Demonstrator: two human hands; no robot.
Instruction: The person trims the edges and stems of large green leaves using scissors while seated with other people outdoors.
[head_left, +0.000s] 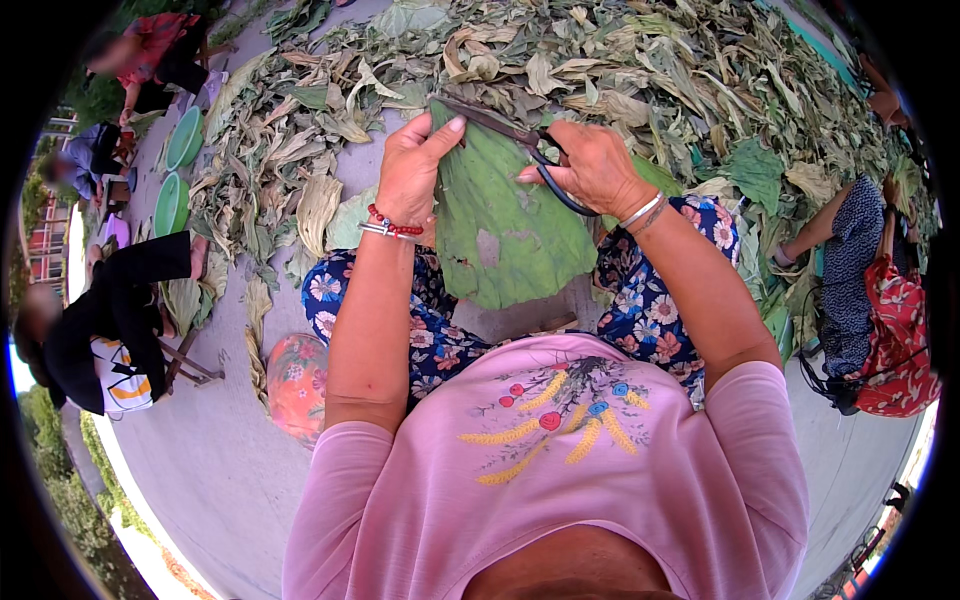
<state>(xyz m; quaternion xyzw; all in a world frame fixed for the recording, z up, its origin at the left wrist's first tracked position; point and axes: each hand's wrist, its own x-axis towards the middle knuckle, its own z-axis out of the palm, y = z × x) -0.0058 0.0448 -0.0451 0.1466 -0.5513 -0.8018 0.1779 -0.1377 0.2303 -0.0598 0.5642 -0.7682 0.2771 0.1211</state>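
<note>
A large green lotus leaf (510, 232) hangs in front of my knees, with a pale worn patch and small dark spots on it. My left hand (420, 161) pinches its upper left edge between thumb and fingers. In my right hand (592, 169) is a pair of scissors with dark handles (559, 187). Their blades (487, 116) lie across the top of the leaf, pointing left towards my left thumb. Whether the blades are fully together is hard to tell. Part of another green leaf (656, 176) shows behind my right wrist.
A wide heap of dried and wilting leaves (540, 67) covers the ground ahead. Two green plastic basins (172, 206) stand at the left. People (112, 322) sit along the left side, and another person (862, 300) sits close at the right. An orange floral object (296, 382) lies beside my left knee.
</note>
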